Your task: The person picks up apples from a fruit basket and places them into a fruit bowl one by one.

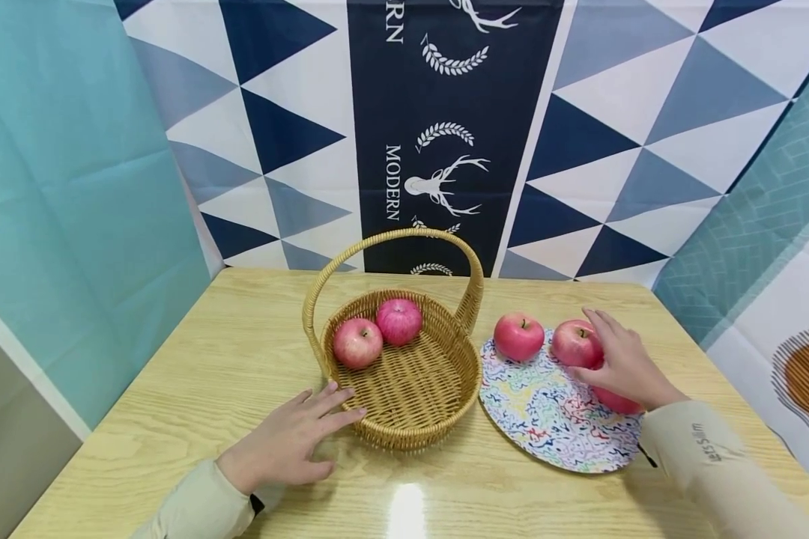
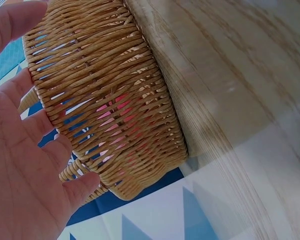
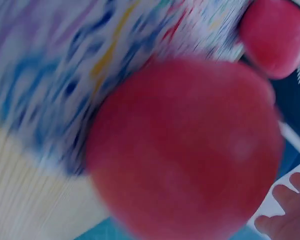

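Observation:
My left hand (image 1: 286,442) lies at the near left side of a wicker basket (image 1: 468,385), its spread fingers touching the rim. In the left wrist view the fingers (image 2: 27,125) run along the woven wall (image 2: 105,100). Two pink-red apples (image 1: 358,343) (image 1: 399,322) sit inside the basket. On the right, my right hand (image 1: 630,367) reaches around a red apple (image 1: 575,342) on a patterned round plate (image 1: 546,419), thumb and fingers apart. Beneath that hand lies another apple (image 1: 616,402), partly hidden; a third apple (image 1: 519,337) sits at the plate's far left edge.
The basket's tall arched handle (image 1: 398,233) rises above its bowl. Light wooden table (image 1: 243,344) surrounds basket and plate. A patterned cloth (image 1: 297,150) hangs behind the table, with teal cloth (image 1: 74,187) on the left.

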`<state>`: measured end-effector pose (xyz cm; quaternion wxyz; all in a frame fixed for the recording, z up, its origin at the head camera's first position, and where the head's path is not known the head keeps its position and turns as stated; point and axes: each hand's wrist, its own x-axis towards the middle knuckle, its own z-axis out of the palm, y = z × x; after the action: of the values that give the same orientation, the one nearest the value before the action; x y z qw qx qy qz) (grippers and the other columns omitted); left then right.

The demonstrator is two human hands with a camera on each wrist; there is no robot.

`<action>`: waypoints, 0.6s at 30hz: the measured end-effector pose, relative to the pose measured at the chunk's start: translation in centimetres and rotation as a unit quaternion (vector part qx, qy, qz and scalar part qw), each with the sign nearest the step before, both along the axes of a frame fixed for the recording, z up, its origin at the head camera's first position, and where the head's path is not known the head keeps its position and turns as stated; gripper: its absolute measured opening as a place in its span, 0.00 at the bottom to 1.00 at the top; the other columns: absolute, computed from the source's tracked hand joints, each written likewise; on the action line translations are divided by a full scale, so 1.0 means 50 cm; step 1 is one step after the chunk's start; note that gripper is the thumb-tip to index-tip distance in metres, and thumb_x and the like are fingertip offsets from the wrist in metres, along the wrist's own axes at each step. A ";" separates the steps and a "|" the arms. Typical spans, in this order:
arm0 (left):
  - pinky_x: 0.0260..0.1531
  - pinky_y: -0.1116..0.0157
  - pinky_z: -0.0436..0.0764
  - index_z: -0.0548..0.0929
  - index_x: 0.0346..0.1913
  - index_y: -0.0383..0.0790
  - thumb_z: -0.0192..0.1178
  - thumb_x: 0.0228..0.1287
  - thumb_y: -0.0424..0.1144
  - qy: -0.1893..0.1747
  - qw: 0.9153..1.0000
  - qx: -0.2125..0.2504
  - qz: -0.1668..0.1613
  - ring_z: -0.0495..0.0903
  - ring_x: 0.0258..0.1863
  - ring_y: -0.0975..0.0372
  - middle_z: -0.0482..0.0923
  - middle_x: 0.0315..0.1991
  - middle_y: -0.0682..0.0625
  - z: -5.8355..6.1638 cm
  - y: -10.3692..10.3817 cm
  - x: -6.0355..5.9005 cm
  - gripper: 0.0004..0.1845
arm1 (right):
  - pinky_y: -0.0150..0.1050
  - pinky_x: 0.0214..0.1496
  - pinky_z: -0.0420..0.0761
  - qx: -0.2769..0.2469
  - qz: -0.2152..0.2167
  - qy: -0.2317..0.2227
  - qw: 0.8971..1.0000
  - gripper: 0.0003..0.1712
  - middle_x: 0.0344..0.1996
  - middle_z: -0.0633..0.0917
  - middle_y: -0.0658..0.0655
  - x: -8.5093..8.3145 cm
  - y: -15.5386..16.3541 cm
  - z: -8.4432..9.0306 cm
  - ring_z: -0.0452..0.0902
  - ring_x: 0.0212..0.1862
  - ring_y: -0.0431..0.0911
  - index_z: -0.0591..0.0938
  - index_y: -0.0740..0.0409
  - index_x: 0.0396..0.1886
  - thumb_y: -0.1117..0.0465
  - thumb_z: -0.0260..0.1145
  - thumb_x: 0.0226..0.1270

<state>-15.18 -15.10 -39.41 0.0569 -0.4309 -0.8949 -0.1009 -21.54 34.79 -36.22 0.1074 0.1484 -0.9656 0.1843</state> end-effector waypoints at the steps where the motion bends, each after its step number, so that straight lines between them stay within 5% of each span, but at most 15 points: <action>1: 0.54 0.40 0.69 0.71 0.66 0.46 0.66 0.51 0.45 0.000 1.000 0.001 -0.001 0.64 0.66 0.43 0.66 0.67 0.40 -0.001 0.000 -0.001 0.36 | 0.75 0.55 0.59 -0.010 0.004 0.011 1.000 0.58 0.65 0.59 0.78 -0.001 -0.010 0.001 0.55 0.62 0.74 0.55 0.69 0.71 0.57 0.76 0.44; 6: 0.54 0.40 0.70 0.72 0.66 0.46 0.65 0.51 0.45 0.004 1.000 0.004 -0.003 0.65 0.65 0.43 0.66 0.67 0.39 0.000 -0.001 -0.001 0.35 | 0.74 0.54 0.62 -0.069 0.033 0.064 0.995 0.52 0.64 0.64 0.75 -0.009 -0.062 0.004 0.57 0.63 0.72 0.61 0.67 0.69 0.61 0.76 0.44; 18: 0.52 0.40 0.71 0.72 0.66 0.47 0.66 0.52 0.45 0.009 1.000 0.006 -0.007 0.66 0.64 0.43 0.67 0.66 0.40 0.003 0.000 0.000 0.35 | 0.69 0.52 0.69 -0.071 0.076 0.028 0.994 0.47 0.66 0.64 0.70 -0.028 -0.139 0.006 0.59 0.65 0.68 0.63 0.64 0.69 0.58 0.74 0.49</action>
<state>-15.15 -15.10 -39.27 0.0664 -0.4376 -0.8908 -0.1029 -22.94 27.83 -35.90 0.1302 0.2188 -0.9327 0.2554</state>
